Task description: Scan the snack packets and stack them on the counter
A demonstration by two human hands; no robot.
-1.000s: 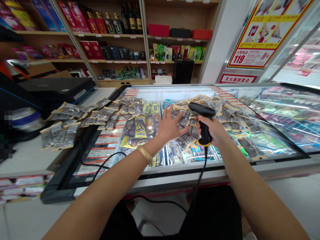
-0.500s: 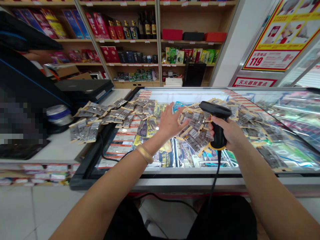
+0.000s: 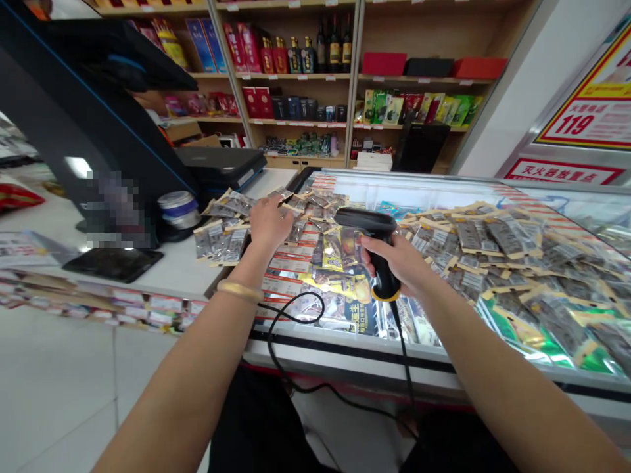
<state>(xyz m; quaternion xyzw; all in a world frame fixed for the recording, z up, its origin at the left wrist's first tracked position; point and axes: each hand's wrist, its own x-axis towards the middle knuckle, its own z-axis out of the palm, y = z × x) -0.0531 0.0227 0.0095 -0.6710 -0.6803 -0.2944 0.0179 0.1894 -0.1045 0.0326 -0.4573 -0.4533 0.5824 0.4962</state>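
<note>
The left hand (image 3: 270, 222), its grip hidden, is over packets (image 3: 221, 243) at eleven o'clock, probably light, slick and best pinched by an edge, while the right hand (image 3: 401, 264) grasps the likely stiff scanner (image 3: 365, 220) by its handle (image 3: 386, 279) at one o'clock.

Packets (image 3: 507, 236), right of frame: small print too fine to read, pile cut off by the right edge; packets beneath left hand (image 3: 270, 223), left of centre: partly hidden; scanner (image 3: 365, 222), centre: handle partly covered by right hand (image 3: 401, 263); dark terminal (image 3: 98, 125), left — lower part blurred into blocks; poster (image 3: 586, 121), upper right — cropped by the edge; forearms (image 3: 182, 374): cut off at bottom.
</note>
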